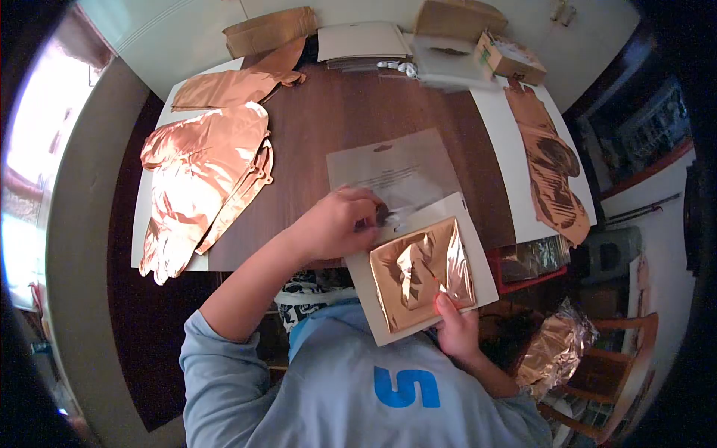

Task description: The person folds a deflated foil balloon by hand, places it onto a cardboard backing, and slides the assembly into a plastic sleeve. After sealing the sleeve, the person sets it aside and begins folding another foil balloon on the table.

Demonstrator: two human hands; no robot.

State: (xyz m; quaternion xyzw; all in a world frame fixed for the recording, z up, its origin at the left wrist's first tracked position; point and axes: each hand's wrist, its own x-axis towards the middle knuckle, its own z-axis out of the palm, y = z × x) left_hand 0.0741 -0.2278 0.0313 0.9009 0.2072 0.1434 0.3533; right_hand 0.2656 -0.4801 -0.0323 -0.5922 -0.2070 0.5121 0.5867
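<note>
Gripping the card [366, 287] in my right hand [458, 328], thumb pressed down over its folded foil [418, 272], I hold both just off centre toward four o'clock, slanted above my shirt [328, 366]. My left hand [347, 216] hooks in at the card's ten o'clock corner, fingers curled nearly closed where the clear bag [396, 166] meets the card; what they pinch, I cannot tell. The bag spreads across the table [314, 142] at twelve o'clock from the card, slotted edge farthest from me. Large foil shapes [202, 172] lie at ten o'clock, another shape [549, 149] at two. A box [511, 60] sits at one; at four, a crumpled packet [556, 347] rests by a chair [597, 369].
</note>
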